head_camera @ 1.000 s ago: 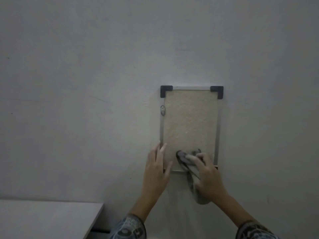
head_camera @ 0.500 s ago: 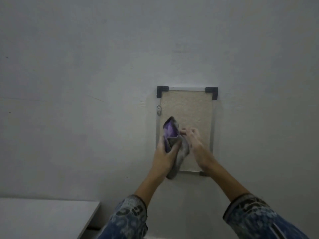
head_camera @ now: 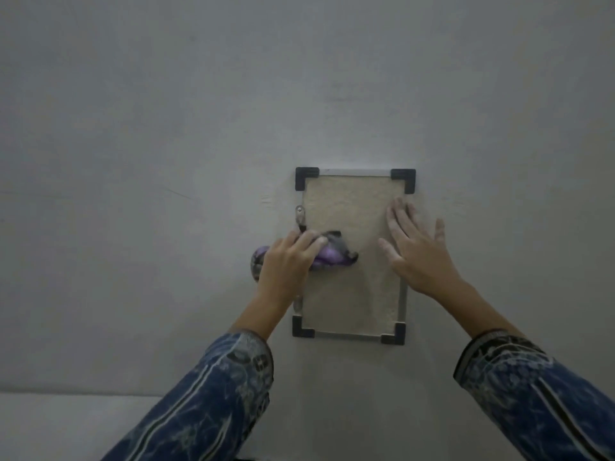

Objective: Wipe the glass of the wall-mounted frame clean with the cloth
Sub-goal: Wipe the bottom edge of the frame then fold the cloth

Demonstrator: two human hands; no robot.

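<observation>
A tall rectangular frame [head_camera: 352, 201] hangs on the grey wall, with a silver edge, black corner caps and a beige panel behind its glass. My left hand [head_camera: 289, 265] presses a bunched purple and grey cloth [head_camera: 327, 256] against the glass at the frame's left edge, about halfway up. Part of the cloth sticks out past my hand onto the wall. My right hand [head_camera: 417, 251] lies flat with fingers spread over the frame's right edge, holding nothing.
A small metal hanger clip [head_camera: 300, 215] sits on the frame's left side just above my left hand. A pale surface [head_camera: 66, 424] occupies the bottom left corner. The wall around the frame is bare.
The cloth has passed from my right hand to my left hand and now lies sideways at the frame's left edge. My right hand let go and moved up to the frame's right side.
</observation>
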